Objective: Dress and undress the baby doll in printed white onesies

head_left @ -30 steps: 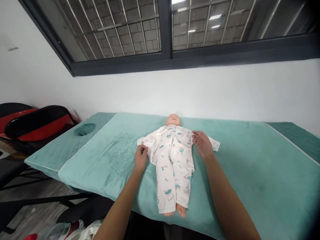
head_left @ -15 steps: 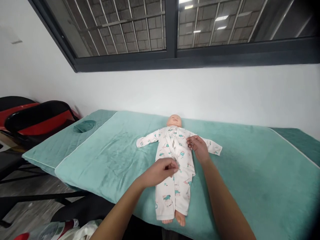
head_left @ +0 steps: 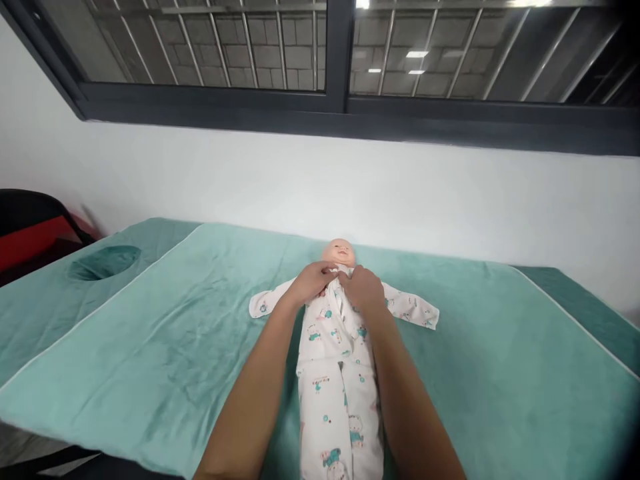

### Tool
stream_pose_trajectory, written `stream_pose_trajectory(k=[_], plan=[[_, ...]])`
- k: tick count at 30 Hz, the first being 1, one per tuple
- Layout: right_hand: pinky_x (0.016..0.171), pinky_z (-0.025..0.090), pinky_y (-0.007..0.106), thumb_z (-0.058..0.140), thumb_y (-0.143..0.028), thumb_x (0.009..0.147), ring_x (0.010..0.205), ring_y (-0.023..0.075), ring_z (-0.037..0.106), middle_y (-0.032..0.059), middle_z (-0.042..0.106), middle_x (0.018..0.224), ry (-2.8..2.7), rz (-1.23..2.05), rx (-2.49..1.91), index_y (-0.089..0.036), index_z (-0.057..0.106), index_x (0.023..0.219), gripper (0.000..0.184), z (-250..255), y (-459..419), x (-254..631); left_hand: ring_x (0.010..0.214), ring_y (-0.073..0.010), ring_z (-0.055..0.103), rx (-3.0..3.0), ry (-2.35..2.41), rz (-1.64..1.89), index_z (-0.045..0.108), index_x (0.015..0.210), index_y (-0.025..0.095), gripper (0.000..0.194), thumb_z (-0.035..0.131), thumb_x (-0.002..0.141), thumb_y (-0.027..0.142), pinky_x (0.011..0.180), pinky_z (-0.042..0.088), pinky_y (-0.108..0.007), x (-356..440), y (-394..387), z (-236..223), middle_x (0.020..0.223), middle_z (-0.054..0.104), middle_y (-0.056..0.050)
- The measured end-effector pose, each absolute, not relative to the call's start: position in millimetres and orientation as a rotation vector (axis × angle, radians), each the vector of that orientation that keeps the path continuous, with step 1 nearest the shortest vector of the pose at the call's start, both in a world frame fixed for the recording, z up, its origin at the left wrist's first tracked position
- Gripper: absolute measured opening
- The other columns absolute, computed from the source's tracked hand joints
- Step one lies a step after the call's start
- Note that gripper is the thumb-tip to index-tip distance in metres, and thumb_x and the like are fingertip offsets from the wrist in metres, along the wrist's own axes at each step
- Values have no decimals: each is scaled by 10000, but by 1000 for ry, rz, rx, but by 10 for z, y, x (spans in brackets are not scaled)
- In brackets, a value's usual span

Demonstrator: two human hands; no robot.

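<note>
A baby doll [head_left: 340, 252] lies face up on the green massage table cover, its head toward the wall. It wears a white printed top [head_left: 325, 333] with a wrap front and matching trousers [head_left: 320, 413]; both sleeves spread out sideways. At the doll's neckline, my left hand [head_left: 315, 281] has its fingers closed on the left side of the collar. Close beside it, my right hand [head_left: 364, 288] pinches the collar's right side. The fingertips of both hands partly cover the collar cloth.
The green table cover [head_left: 200, 320] stretches to both sides of the doll. A face hole [head_left: 105, 261] is at the table's left end, near a black and red chair [head_left: 35, 230]. Behind stand a white wall [head_left: 250, 180] and a dark window frame [head_left: 340, 110].
Both my hands have moved up the doll, from its chest and waist to its collar, and closed on the cloth there. The view has shifted closer and to the right.
</note>
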State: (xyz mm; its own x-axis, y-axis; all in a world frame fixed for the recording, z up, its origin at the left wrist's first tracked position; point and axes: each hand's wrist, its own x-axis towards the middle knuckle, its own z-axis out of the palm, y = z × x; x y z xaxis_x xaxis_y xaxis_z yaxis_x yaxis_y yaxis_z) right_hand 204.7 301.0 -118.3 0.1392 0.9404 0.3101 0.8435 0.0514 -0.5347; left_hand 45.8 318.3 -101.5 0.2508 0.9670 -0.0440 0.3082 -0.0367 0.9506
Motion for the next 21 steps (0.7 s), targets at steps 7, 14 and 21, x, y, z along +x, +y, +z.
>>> stream_pose_trajectory(k=[7,14,21], plan=[[570,317,270,439,-371,926,588,153,467,1,530,593,-1734,382,-1587,-217,483,626,340,-1234,3163,2146,419,-78,445,1475,1182,1149,667,899,186,240,638,809,407,410,326,-206,473,3216,-1124,571,517,52],[722,413,275,488,-373,915,800,169,585,16,676,864,-1465,590,-1308,-205,636,874,229,-1200,3154,2041,458,-77,464,1272,1047,1217,677,829,158,251,646,824,406,442,333,-204,658,3212,-1045,619,637,-17],[671,351,291,520,-305,878,727,177,537,44,640,817,-1666,334,-1654,-198,603,748,188,-1111,3063,2038,488,-86,496,1323,1053,1181,690,805,154,181,627,820,323,452,378,-202,676,3241,-1088,600,613,-12]])
